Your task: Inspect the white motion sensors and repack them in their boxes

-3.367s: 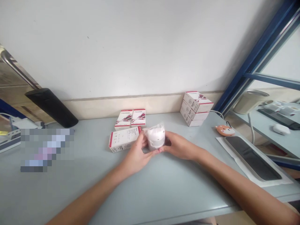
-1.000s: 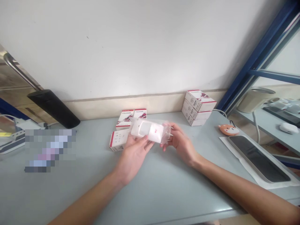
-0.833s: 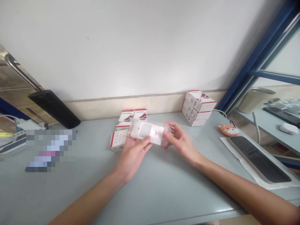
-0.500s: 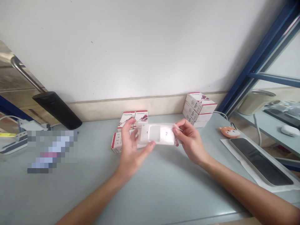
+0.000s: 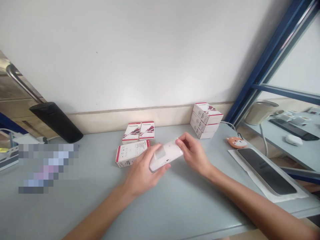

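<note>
Above the grey table, both my hands hold a white motion detector (image 5: 168, 156) that appears to be inside a clear plastic bag. My left hand (image 5: 140, 175) wraps round its near-left end, thumb along the lower edge. At the far-right end, my right hand (image 5: 196, 153) pinches the bag's edge between thumb and fingers. The detector tilts, its right end higher in view. Just behind my left hand lies a white-and-red carton (image 5: 130, 152), partly covered by my fingers. Two similar cartons (image 5: 138, 131) lie side by side behind it.
More cartons are stacked (image 5: 207, 118) against the wall at the back right. A smartphone (image 5: 266, 171) lies on a white sheet at the right, with an orange animal-face case (image 5: 237, 142) behind it. A long black object (image 5: 57, 121) leans at the left, near a pixelated patch.
The detector has turned from level to tilted, and my left hand has closed round its left end from spread fingers. My right hand stays at the other end. The view has shifted slightly.
</note>
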Demonstrator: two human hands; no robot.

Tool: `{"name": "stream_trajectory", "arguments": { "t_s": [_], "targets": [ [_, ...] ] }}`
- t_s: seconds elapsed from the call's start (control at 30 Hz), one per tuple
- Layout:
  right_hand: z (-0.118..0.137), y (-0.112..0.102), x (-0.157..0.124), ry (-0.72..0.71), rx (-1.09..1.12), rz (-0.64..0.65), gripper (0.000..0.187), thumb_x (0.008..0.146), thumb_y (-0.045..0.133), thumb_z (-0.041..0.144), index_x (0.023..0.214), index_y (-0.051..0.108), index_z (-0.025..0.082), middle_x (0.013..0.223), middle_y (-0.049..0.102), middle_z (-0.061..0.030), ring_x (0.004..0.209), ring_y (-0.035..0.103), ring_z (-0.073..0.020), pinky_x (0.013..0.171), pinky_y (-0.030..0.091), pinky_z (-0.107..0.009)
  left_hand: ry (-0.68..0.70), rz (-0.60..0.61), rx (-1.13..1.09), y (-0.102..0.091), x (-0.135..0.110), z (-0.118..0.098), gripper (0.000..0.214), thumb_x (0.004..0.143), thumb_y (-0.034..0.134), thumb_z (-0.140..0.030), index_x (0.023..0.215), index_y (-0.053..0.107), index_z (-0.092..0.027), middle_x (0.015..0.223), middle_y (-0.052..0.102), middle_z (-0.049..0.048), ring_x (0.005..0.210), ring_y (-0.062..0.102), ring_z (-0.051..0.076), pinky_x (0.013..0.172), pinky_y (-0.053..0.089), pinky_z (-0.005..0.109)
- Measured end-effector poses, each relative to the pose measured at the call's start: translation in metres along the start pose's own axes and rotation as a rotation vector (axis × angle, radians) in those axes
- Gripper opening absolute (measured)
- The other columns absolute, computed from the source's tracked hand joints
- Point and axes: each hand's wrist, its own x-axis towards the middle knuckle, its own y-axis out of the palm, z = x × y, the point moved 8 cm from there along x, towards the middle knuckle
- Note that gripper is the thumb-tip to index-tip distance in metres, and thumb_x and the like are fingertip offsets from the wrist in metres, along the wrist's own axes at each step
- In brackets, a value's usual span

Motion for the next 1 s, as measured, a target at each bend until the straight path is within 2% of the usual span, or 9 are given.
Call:
{"name": "stream_trajectory", "arguments": {
  "t_s": [0.1, 0.27, 0.33, 0.4, 0.47, 0.53, 0.73, 0.87, 1.0],
  "targets": [
    [-0.014, -0.002, 0.005, 0.084, 0.039, 0.007, 0.042, 0.100, 0.058, 0.060, 0.083, 0.053, 0.022, 0.072, 0.051, 0.0034, 0.066, 0.044, -0.0129, 0.061, 0.035, -0.028, 0.066, 0.093, -0.011, 0.007, -0.005, -0.007, 0.052, 0.098, 0.063, -0.041, 0.147, 0.047, -0.030, 0.150, 0.059, 0.0105, 0.128, 0.063, 0.029, 0.104, 0.053, 0.043],
    [-0.033, 0.000, 0.009, 0.254, 0.110, 0.056, 0.050, 0.095, 0.059, 0.068, 0.078, 0.051, 0.022, 0.066, 0.044, 0.0057, 0.060, 0.038, -0.0117, 0.058, 0.029, -0.028, -0.166, 0.175, -0.250, 0.016, -0.007, 0.002, 0.050, 0.103, 0.054, -0.052, 0.147, 0.049, -0.030, 0.144, 0.064, 0.0100, 0.108, 0.072, 0.027, 0.088, 0.057, 0.037],
    [-0.033, 0.001, 0.008, 0.243, 0.076, 0.057, 0.050, 0.096, 0.058, 0.068, 0.077, 0.049, 0.022, 0.066, 0.042, 0.0060, 0.061, 0.036, -0.0118, 0.058, 0.027, -0.028, -0.284, 0.163, -0.399, 0.017, -0.005, 0.006, 0.052, 0.102, 0.051, -0.058, 0.143, 0.052, -0.027, 0.131, 0.071, 0.0104, 0.088, 0.075, 0.024, 0.079, 0.057, 0.036],
    [-0.030, 0.003, 0.006, 0.201, 0.038, 0.069, 0.049, 0.098, 0.055, 0.066, 0.078, 0.048, 0.022, 0.068, 0.041, 0.0057, 0.063, 0.035, -0.0122, 0.059, 0.028, -0.028, -0.389, 0.152, -0.510, 0.018, -0.004, 0.010, 0.057, 0.101, 0.048, -0.065, 0.142, 0.053, -0.024, 0.105, 0.077, 0.0079, 0.072, 0.074, 0.023, 0.068, 0.054, 0.034],
    [-0.028, 0.005, 0.005, 0.164, -0.010, 0.085, 0.047, 0.100, 0.052, 0.063, 0.079, 0.048, 0.022, 0.071, 0.041, 0.0053, 0.065, 0.035, -0.0127, 0.060, 0.028, -0.028, -0.468, 0.155, -0.594, 0.018, -0.003, 0.014, 0.064, 0.101, 0.045, -0.068, 0.144, 0.051, -0.022, 0.083, 0.075, 0.0037, 0.063, 0.072, 0.023, 0.063, 0.051, 0.034],
    [-0.027, 0.007, 0.004, 0.152, -0.044, 0.106, 0.046, 0.102, 0.050, 0.062, 0.079, 0.047, 0.022, 0.071, 0.040, 0.0052, 0.066, 0.036, -0.0128, 0.061, 0.028, -0.028, -0.523, 0.187, -0.680, 0.018, -0.003, 0.015, 0.067, 0.102, 0.041, -0.068, 0.151, 0.046, -0.022, 0.077, 0.074, 0.0019, 0.056, 0.069, 0.022, 0.064, 0.050, 0.035],
    [-0.026, 0.015, 0.002, 0.249, 0.048, 0.215, 0.051, 0.100, 0.050, 0.068, 0.077, 0.047, 0.022, 0.065, 0.044, 0.0058, 0.061, 0.036, -0.0120, 0.060, 0.029, -0.028, -0.573, 0.340, -0.976, 0.020, -0.003, 0.005, 0.073, 0.105, 0.034, -0.067, 0.168, 0.018, -0.033, 0.086, 0.078, 0.0023, 0.050, 0.065, 0.017, 0.074, 0.053, 0.038],
    [-0.025, 0.012, 0.002, 0.312, 0.172, 0.211, 0.053, 0.097, 0.056, 0.070, 0.074, 0.048, 0.022, 0.062, 0.046, 0.0050, 0.061, 0.037, -0.0121, 0.062, 0.029, -0.028, -0.535, 0.406, -1.245, 0.026, -0.002, -0.001, 0.070, 0.104, 0.033, -0.067, 0.164, 0.031, -0.032, 0.105, 0.078, 0.0119, 0.065, 0.069, 0.023, 0.062, 0.052, 0.037],
    [-0.030, 0.015, -0.001, 0.380, 0.354, 0.234, 0.049, 0.094, 0.065, 0.065, 0.077, 0.051, 0.021, 0.063, 0.042, 0.0062, 0.062, 0.035, -0.0116, 0.063, 0.029, -0.028, -0.420, 0.480, -1.299, 0.025, -0.004, -0.004, 0.080, 0.089, 0.063, -0.049, 0.162, 0.036, -0.031, 0.125, 0.074, 0.0154, 0.088, 0.073, 0.029, 0.079, 0.055, 0.045]
  ]
}}
